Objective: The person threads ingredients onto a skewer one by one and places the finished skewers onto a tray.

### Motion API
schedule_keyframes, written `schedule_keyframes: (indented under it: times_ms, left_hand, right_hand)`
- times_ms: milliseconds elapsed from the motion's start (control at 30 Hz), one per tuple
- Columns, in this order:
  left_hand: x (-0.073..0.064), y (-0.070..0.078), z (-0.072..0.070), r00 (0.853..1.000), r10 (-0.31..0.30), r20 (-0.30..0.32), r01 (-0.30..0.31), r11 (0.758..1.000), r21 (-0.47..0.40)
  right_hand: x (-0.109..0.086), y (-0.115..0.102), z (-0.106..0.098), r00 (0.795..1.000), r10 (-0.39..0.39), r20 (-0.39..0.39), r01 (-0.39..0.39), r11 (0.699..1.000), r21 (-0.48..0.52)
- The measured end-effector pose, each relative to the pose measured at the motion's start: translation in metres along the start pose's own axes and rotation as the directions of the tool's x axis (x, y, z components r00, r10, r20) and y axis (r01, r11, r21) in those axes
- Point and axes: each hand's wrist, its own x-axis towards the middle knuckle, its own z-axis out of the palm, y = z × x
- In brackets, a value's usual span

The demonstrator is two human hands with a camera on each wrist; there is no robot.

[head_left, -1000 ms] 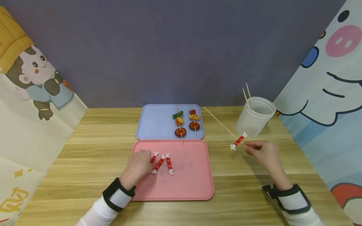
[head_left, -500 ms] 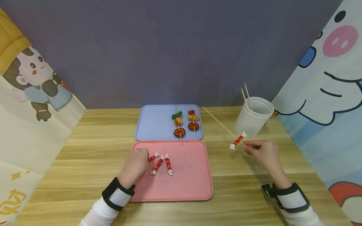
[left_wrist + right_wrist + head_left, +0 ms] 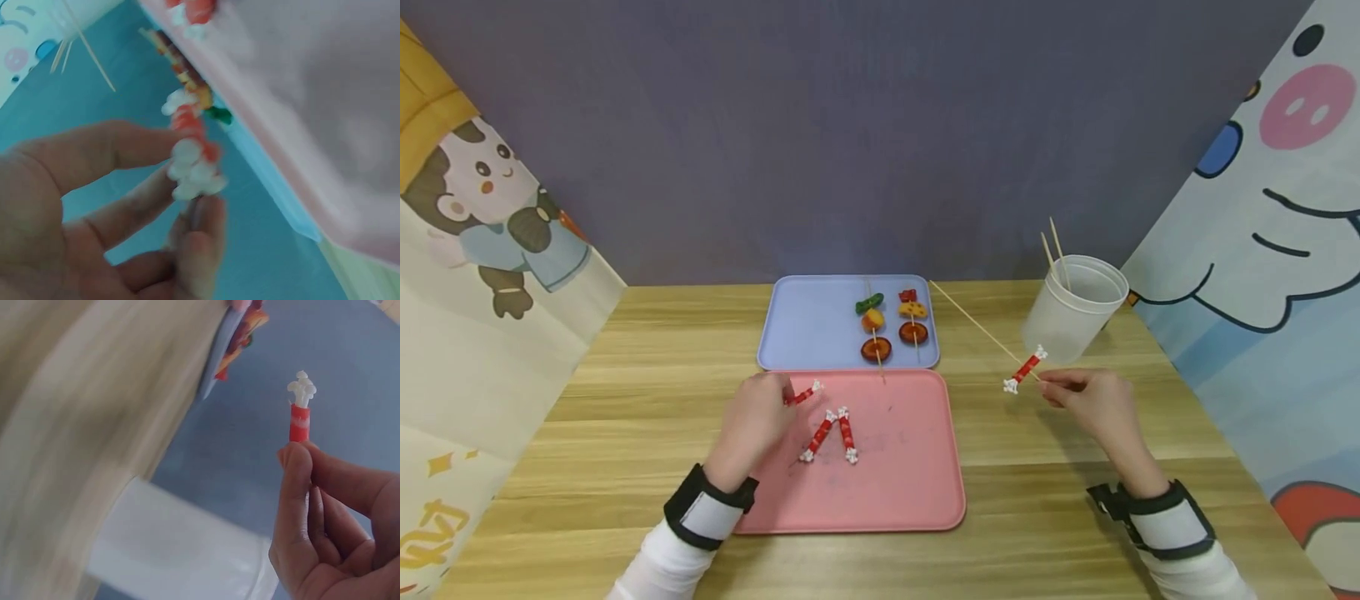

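My left hand point(image 3: 756, 421) pinches a toy enoki mushroom roll point(image 3: 806, 393), red with knobbly white ends, over the left side of the pink tray point(image 3: 902, 500). In the left wrist view, thumb and fingers grip this roll point(image 3: 187, 122) by its middle. Two similar red rolls point(image 3: 847, 435) lie on the tray to its right. Right of the tray, my right hand point(image 3: 1097, 406) pinches a thin wooden skewer point(image 3: 973, 321) near one end. Another enoki roll point(image 3: 1025, 371) is threaded across it, just beyond the fingertips; the right wrist view shows this roll point(image 3: 300, 422) above the fingers.
Behind the pink tray, a blue tray point(image 3: 808, 325) holds two loaded skewers of toy food point(image 3: 873, 321). A translucent white bucket point(image 3: 1063, 325) with wooden skewers stands at the back right. A grey wall point(image 3: 880, 142) closes off the table's far edge.
My left hand has moved away from me with its roll, leaving the other two rolls behind. The right hand and its skewer have shifted only slightly left.
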Motion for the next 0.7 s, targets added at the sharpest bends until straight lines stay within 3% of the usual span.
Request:
schedule_keyframes:
  times_ms: [133, 300, 700]
  left_hand:
    - [0.009, 0.005, -0.008, 0.989, 0.045, -0.141, -0.065, 0.988, -0.142]
    - [0.021, 0.016, -0.014, 0.971, 0.018, -0.238, -0.092, 0.948, -0.305]
    - [0.042, 0.035, -0.021, 0.907, -0.043, -0.419, -0.169, 0.873, -0.457]
  right_hand:
    - [0.004, -0.015, 0.008, 0.999, -0.043, 0.014, 0.043, 0.998, 0.035]
    - [0.005, -0.035, 0.017, 0.995, -0.091, 0.035, 0.087, 0.991, 0.097]
    - [-0.003, -0.063, 0.016, 0.974, -0.223, -0.049, 0.227, 0.967, 0.114]
